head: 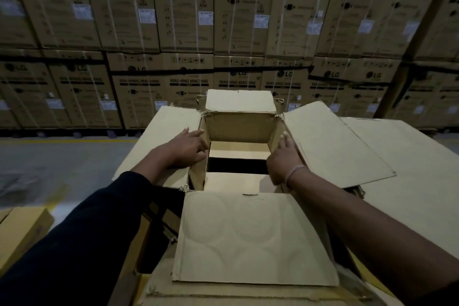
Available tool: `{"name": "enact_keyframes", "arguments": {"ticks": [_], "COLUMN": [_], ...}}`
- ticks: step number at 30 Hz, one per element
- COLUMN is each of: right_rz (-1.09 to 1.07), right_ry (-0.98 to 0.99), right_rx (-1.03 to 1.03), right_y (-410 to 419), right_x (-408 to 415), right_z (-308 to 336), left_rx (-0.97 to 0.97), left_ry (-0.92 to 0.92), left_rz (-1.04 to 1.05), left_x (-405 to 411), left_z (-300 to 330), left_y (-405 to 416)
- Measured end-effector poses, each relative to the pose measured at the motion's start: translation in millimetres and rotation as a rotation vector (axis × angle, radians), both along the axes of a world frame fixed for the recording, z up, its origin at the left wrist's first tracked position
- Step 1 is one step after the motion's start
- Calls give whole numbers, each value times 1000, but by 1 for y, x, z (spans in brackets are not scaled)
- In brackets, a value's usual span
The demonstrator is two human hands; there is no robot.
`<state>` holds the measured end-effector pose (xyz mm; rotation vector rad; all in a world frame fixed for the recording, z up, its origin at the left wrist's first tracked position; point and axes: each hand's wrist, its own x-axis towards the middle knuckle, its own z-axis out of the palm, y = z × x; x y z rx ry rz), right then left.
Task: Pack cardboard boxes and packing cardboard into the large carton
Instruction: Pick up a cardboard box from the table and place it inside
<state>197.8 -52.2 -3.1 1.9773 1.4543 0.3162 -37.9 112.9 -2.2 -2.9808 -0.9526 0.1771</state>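
nearest the camera, the near flap [253,238] of the large carton [238,126] lies folded out toward the viewer, plain brown corrugated board with faint round impressions pressed into its surface and a small notch torn at its hinge edge. the carton stands open with all four flaps spread: the left flap [159,136] and right flap [335,144] slope outward, and the far flap [241,100] stands tilted up behind the opening. inside, pale cardboard pieces [238,150] sit low in the carton with a dark gap between them; whether they are boxes or flat sheets cannot be told. the corners of the carton are frayed and ragged.

the left hand [187,149], coming from a dark sleeve, lies on the left flap with its fingers curled over the left rim. the right hand [283,156], with a thin band at the wrist, rests flat against the right rim, fingers straight and pointing away, holding nothing.

a flat cardboard sheet [409,181] lies under the right flap. a smaller closed box [22,228] sits at lower left. behind, stacked washing machine cartons [186,7] with white straps form a wall across the grey floor [62,156].
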Motion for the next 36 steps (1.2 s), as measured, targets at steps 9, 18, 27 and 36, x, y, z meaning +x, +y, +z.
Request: {"name": "enact_keyframes", "arguments": {"ticks": [9,18,27,36], "right_rz": [3,-103,6,7], "right_ry": [134,551,609,931], "right_rx": [-108,-108,218,96], "right_y": [5,11,7,-48], "right_x": [20,26,25,47], "right_z": [-34,-34,-12,37], "left_rx": [-136,-100,62,-147], "left_ry": [302,351,231,60], "left_rz": [351,329,189,229], "left_x": [63,118,119,105], "left_z": [14,-38,1,26], "left_y": [-25,-37,5,20]}}
